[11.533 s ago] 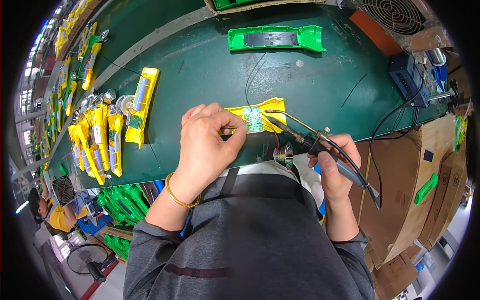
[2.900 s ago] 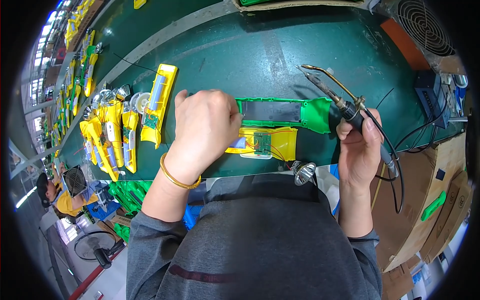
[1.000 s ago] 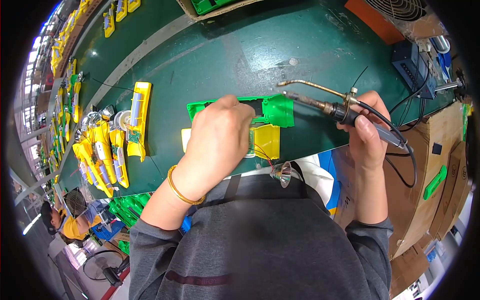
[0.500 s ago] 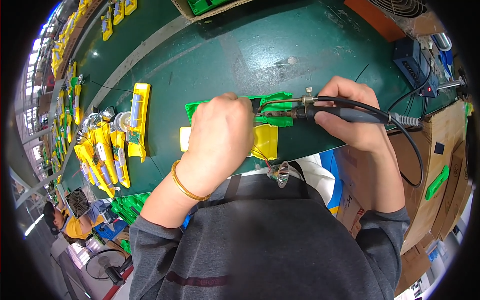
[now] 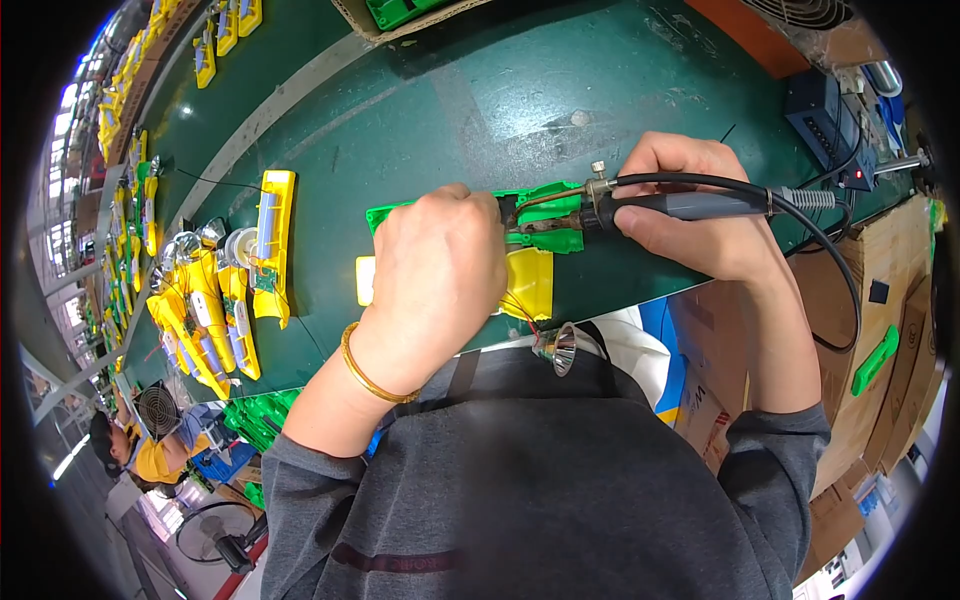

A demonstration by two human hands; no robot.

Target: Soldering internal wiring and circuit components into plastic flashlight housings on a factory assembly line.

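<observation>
l. hand (image 5: 445,248) curled over trough-shaped green plastic casing (image 5: 560,241) on dk. green tabletop (image 5: 400,130); fingertips hidden, pinch can't be told. r. hand (image 5: 712,242) grips grey-handled soldering iron (image 5: 690,207), tip over casing. yellow plastic half-shell (image 5: 530,285) just beside.

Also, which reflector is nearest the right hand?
The silver lamp reflector joined by thin wires to the yellow plastic shell partly hidden by the left hand; the other reflectors in view all lie farther left.
</observation>
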